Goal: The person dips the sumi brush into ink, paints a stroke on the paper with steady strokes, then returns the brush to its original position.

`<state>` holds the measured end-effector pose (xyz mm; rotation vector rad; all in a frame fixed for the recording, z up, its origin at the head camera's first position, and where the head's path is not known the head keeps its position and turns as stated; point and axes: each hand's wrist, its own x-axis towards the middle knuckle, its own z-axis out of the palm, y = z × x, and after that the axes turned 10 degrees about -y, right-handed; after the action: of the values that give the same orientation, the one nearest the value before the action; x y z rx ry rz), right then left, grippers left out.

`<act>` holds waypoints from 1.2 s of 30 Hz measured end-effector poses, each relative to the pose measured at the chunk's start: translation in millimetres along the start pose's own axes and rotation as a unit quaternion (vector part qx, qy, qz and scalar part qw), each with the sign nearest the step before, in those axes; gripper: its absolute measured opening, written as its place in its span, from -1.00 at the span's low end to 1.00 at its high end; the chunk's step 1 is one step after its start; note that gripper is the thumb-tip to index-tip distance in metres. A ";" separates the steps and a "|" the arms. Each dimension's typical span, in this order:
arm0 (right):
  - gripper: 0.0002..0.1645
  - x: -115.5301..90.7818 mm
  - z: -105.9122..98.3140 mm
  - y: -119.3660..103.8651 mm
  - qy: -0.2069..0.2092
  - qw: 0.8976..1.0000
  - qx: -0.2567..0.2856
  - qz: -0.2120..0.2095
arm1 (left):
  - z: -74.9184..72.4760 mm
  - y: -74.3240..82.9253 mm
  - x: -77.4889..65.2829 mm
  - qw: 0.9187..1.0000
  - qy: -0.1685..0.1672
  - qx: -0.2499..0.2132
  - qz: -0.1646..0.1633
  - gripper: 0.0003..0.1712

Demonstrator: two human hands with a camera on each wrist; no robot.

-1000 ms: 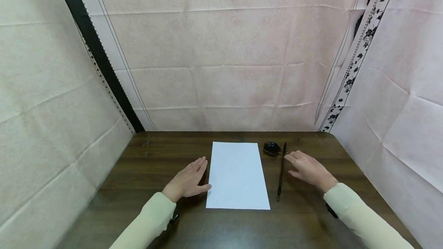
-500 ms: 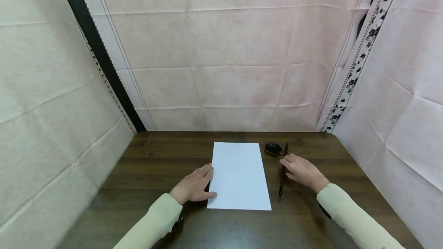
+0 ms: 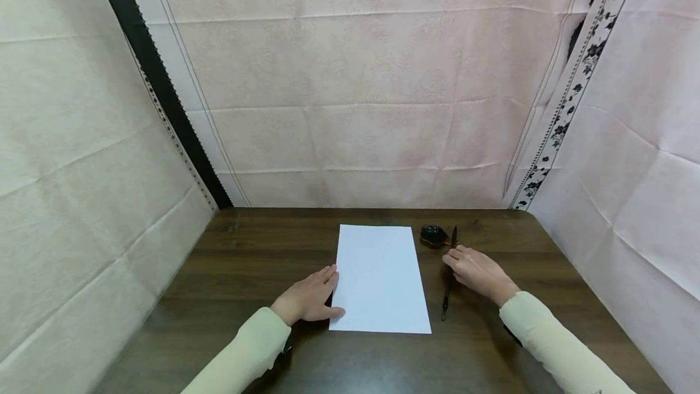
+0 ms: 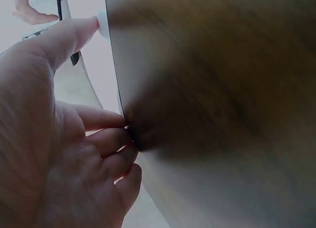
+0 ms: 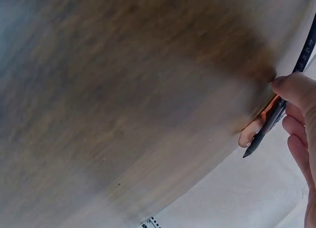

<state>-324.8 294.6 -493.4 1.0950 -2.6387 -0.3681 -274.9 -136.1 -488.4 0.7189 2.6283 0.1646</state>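
Note:
A blank white sheet of paper point(image 3: 381, 278) lies upright on the table before me. My left hand point(image 3: 307, 297) rests at its left edge, with the fingers extended and the thumb on the lower left part. To the right of the sheet, my right hand point(image 3: 480, 273) pinches a dark calligraphy brush point(image 3: 445, 303) between thumb and fingers. Its pointed dark tip faces away from me, and a small loop is at the near end. In the right wrist view, the brush point(image 5: 270, 123) shows pale characters on its handle; the fingers hide part of the shaft.
A small glossy black dish point(image 3: 433, 235) with a brownish edge sits just left of the brush tip. The brown wooden table point(image 3: 262, 248) ends at a pale cloth backdrop point(image 3: 350, 78), with cloth walls on both sides.
My right hand has moved left onto the brush and now pinches it. The left hand has slid slightly nearer to me and rightward, its thumb further onto the sheet.

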 end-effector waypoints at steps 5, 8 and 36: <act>-0.67 2.0 5.0 2.1 0.024 0.998 -0.046 -0.022 | -1.0 1.1 0.1 1.000 -0.002 -0.002 -0.001 0.07; -0.69 3.5 6.1 3.1 0.024 0.997 -0.070 -0.032 | -2.7 1.6 0.4 1.000 -0.003 -0.001 -0.002 0.07; -0.67 11.1 9.4 8.4 0.022 0.983 -0.135 -0.123 | -2.4 1.6 1.1 1.000 -0.005 0.013 -0.008 0.05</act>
<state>-341.0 293.6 -497.9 1.3177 -2.3311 -0.7175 -276.1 -134.2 -486.3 0.7059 2.6307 0.1234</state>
